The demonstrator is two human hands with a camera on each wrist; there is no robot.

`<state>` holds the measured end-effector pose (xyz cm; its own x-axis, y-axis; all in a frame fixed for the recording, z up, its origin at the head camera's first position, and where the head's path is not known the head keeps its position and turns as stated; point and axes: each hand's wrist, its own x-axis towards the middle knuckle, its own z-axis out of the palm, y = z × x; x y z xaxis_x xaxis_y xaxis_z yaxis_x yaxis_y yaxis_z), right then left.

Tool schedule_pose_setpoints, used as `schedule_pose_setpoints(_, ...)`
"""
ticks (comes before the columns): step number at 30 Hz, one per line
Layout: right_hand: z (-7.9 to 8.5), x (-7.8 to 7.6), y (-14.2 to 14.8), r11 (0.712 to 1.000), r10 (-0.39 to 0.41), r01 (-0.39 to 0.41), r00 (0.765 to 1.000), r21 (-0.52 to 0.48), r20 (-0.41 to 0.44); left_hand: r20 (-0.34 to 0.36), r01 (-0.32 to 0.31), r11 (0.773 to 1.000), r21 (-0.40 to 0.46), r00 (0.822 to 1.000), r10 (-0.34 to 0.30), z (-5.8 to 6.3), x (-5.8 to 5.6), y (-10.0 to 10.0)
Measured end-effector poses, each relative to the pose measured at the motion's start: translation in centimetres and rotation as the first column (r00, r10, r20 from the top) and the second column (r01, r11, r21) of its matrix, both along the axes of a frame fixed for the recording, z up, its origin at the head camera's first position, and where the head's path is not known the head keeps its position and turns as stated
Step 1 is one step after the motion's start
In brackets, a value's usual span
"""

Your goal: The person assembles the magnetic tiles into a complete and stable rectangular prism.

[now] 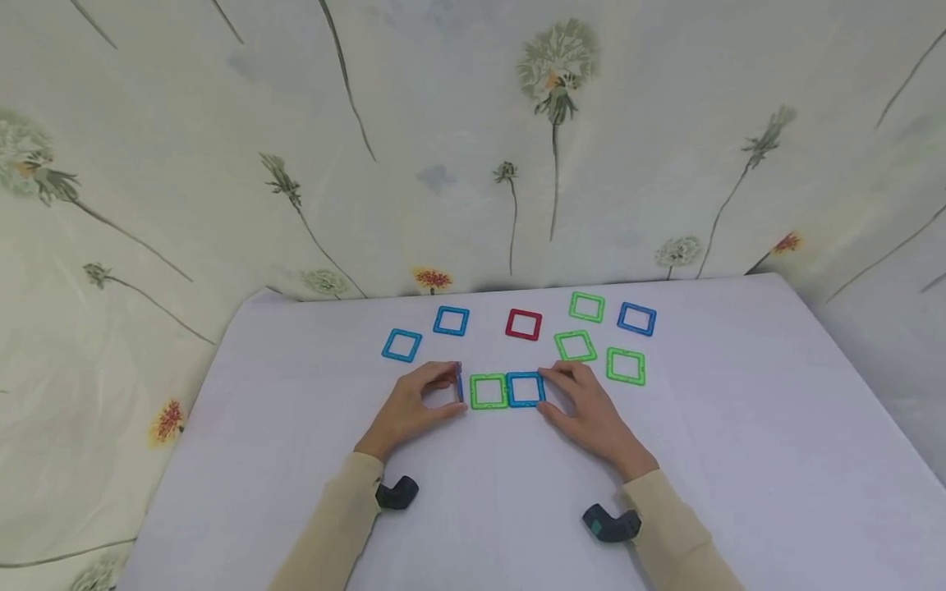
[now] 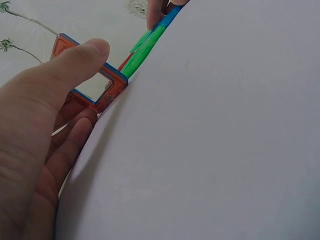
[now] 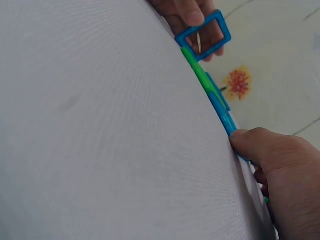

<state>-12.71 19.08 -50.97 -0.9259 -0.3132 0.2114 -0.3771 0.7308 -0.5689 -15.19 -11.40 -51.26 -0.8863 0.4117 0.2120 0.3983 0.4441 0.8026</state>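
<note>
In the head view my left hand (image 1: 411, 405) pinches an upright square magnetic tile (image 1: 460, 383) between thumb and fingers, edge-on to the camera. Its near face shows orange-red with a blue rim in the left wrist view, while the right wrist view shows a blue frame (image 3: 224, 31); this looks like two tiles face to face. Just right of it a green magnetic tile (image 1: 489, 405) lies flat on the table. A blue magnetic tile (image 1: 525, 404) sits side against side with the green one. My right hand (image 1: 593, 412) grips the blue tile's right corners with thumb and index finger.
Behind the hands lie loose tiles: two blue ones on the left, including a blue tile (image 1: 402, 345), a red tile (image 1: 524, 325) mid-table, and several green ones plus a blue tile (image 1: 637, 319) on the right. White cloth (image 1: 488, 509) covers the table; a flowered curtain (image 1: 443, 222) hangs behind.
</note>
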Motion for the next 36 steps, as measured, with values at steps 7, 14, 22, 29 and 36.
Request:
schedule_pose_setpoints(7, 0.1, 0.2, 0.2, 1.000, -0.006, 0.006, 1.000, 0.005, 0.001, 0.033, 0.015, 0.999, -0.029, 0.999, -0.014, 0.3, 0.0, 0.7)
schedule_pose_setpoints(14, 0.0, 0.2, 0.2, 1.000, -0.004, 0.004, 1.000, -0.004, 0.007, 0.040, 0.006, 0.999, -0.049, 0.999, -0.004, 0.4, 0.1, 0.9)
schedule_pose_setpoints(22, -0.2, 0.0, 0.5, 1.000, -0.005, 0.005, 1.000, 0.000, -0.001, 0.014, 0.022, 0.999, -0.032, 1.000, -0.021, 0.2, -0.3, 1.3)
schedule_pose_setpoints(29, 0.1, 0.0, 0.3, 1.000, -0.003, 0.004, 1.000, -0.013, 0.025, 0.030, 0.015, 0.999, -0.032, 0.999, -0.014, 0.2, -0.3, 1.3)
schedule_pose_setpoints(36, -0.3, -0.2, 0.2, 1.000, -0.004, 0.004, 1.000, -0.001, 0.025, 0.073, 0.000, 0.999, 0.034, 0.997, -0.002, 0.3, -0.2, 1.2)
